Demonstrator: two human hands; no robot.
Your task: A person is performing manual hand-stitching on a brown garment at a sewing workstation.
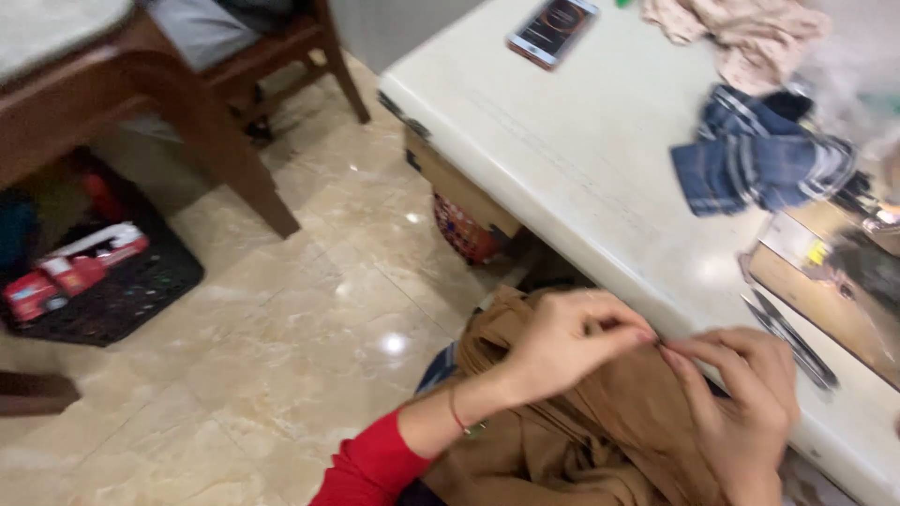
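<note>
Nearest the camera, a brown garment [562, 440] lies bunched just below the edge of the pale bench [581, 150]; both hands work on it. The left hand [562, 342], with a red sleeve [375, 468] and a thin bracelet at the wrist, has its fingers [619, 328] pinched narrow on a fold of the cloth; the right hand [741, 394] meets it fingertip to fingertip, its fingers also closed on the fabric — right at the bench edge. Just beyond the hands, on the bench, lie a dark pen-like tool [792, 342] and a brown board [825, 281]; farther along sit folded blue denim [759, 159], a pinkish cloth [750, 33] and a phone [553, 28]. Left of the bench — a glossy marble floor [281, 356], a wooden chair [187, 103], a red toy truck [70, 272].
</note>
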